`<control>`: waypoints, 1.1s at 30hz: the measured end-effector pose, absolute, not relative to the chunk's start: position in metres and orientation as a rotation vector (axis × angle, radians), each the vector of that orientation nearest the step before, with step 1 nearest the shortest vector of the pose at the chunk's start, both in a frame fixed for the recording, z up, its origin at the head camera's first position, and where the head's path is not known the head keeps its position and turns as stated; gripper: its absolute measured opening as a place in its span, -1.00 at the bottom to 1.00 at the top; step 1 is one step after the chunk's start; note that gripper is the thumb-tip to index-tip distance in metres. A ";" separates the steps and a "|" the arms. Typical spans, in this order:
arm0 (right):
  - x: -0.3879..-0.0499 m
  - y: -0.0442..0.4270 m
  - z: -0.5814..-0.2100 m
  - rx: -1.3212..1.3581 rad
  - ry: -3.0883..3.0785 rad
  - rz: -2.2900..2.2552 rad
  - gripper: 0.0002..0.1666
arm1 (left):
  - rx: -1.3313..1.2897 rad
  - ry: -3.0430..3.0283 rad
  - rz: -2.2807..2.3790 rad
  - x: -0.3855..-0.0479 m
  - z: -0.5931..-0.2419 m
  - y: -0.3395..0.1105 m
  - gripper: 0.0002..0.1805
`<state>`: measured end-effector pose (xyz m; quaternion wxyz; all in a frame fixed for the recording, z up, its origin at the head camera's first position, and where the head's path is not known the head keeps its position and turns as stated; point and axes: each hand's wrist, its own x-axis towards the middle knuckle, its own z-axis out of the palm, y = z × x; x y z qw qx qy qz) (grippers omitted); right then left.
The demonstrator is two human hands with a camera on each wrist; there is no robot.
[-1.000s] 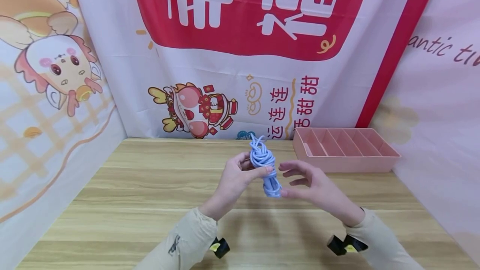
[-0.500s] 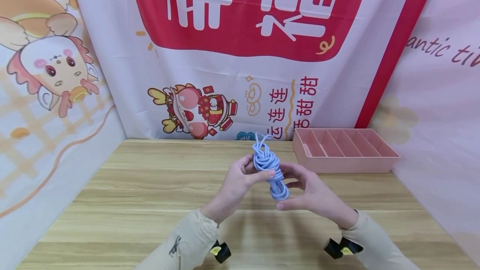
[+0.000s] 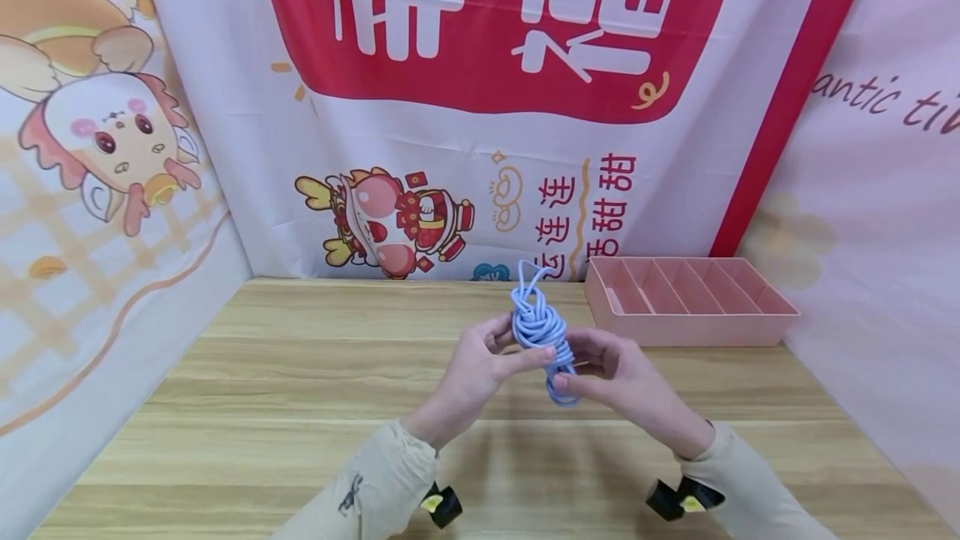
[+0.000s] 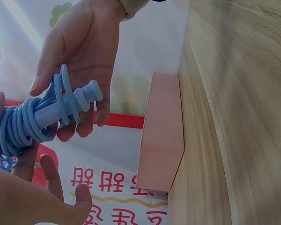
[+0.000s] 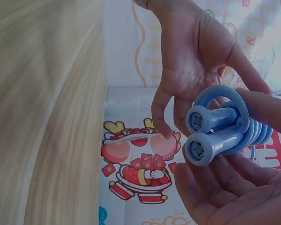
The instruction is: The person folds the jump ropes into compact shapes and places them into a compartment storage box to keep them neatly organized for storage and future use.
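A light blue jump rope (image 3: pixel 542 327), bundled up, is held above the table between both hands. Its cord winds round the two handles, whose flared ends (image 5: pixel 199 149) face the camera in the right wrist view. My left hand (image 3: pixel 467 373) grips the wound middle, thumb across the front and fingers behind. At the lower end, my right hand (image 3: pixel 633 377) has its thumb on the near side and its fingers curled round the far side. A loose cord loop (image 3: pixel 529 275) sticks up from the top. In the left wrist view one handle (image 4: pixel 49 114) shows through the cord.
A pink divided organizer box (image 3: pixel 697 329) stands at the table's back right. The wooden table (image 3: pixel 315 373) meets a printed cloth backdrop (image 3: pixel 450 140) behind, with more printed cloth at both sides.
The right hand has closed in on the rope's lower end, its thumb now over it. The bundle and left hand have shifted slightly right and toward the person.
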<state>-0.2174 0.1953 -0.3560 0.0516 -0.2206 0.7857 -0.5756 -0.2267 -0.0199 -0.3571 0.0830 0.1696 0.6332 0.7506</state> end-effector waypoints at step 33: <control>-0.207 0.200 -0.355 -0.329 2.494 -2.224 -0.61 | 0.626 1.898 2.005 -0.217 -0.348 0.000 -0.46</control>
